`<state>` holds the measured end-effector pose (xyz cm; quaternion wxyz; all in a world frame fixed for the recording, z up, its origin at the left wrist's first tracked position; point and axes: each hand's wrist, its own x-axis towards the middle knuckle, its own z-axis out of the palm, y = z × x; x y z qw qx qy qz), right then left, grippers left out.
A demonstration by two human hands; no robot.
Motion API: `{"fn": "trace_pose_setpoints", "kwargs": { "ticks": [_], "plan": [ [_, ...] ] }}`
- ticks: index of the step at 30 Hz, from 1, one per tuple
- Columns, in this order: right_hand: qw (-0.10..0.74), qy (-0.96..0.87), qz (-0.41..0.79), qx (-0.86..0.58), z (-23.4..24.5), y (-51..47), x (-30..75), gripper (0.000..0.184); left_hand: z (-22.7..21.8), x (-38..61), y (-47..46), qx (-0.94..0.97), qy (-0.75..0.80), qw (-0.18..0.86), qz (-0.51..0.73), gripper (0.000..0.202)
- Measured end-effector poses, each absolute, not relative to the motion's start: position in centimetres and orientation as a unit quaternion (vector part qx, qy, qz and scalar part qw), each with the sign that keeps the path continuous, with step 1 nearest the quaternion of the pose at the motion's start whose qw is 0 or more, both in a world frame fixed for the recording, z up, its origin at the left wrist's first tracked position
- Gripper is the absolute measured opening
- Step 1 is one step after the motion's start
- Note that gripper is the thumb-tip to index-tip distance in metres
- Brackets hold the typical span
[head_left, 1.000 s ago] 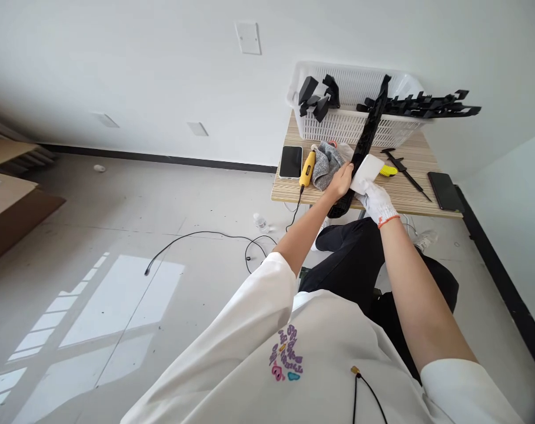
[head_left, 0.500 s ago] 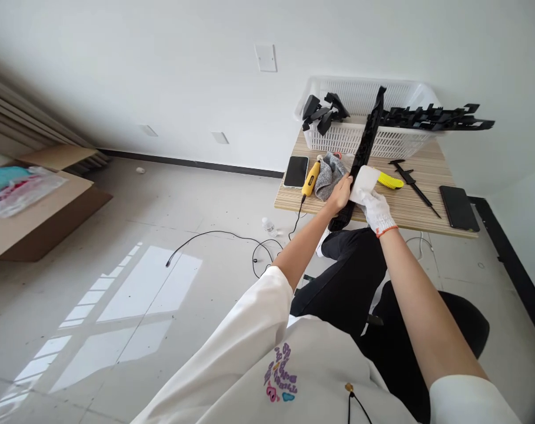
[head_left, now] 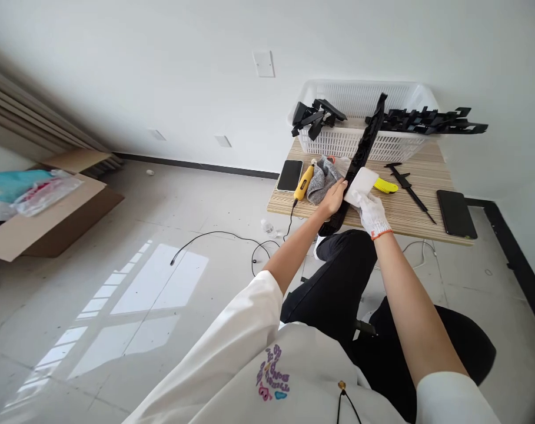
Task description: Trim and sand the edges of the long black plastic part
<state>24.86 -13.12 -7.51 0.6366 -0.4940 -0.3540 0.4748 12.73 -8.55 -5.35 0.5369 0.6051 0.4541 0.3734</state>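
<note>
A long black plastic part point(head_left: 363, 152) slants from my lap up over the wooden table point(head_left: 408, 209) toward the basket. My bare left hand point(head_left: 334, 198) grips it low down, fingers wrapped on its edge. In a white work glove, my right hand point(head_left: 372, 213) presses a white cloth point(head_left: 361, 184) against the part's right side, just above the left hand.
A white basket point(head_left: 364, 141) of black parts stands at the table's back. On the table lie a phone point(head_left: 290, 175), a yellow tool point(head_left: 303, 182) with a cable, a grey glove point(head_left: 319, 177), a yellow knife point(head_left: 384, 186), a black caliper point(head_left: 409, 186) and another phone point(head_left: 456, 213). An open cardboard box point(head_left: 37, 221) sits far left.
The view swung left and down, bringing the cardboard box into sight. Both hands stay on the black part with the cloth; the grip looks unchanged.
</note>
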Motion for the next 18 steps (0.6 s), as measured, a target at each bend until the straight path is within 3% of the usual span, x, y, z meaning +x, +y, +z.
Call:
{"fn": "trace_pose_setpoints", "kwargs": {
  "ticks": [18],
  "plan": [
    [0.641,-0.400,0.433,-0.491,-8.13,-12.93,25.71,0.033,-5.51,12.95,-8.94,0.582,0.447,0.539,0.413,0.052]
  ]
}}
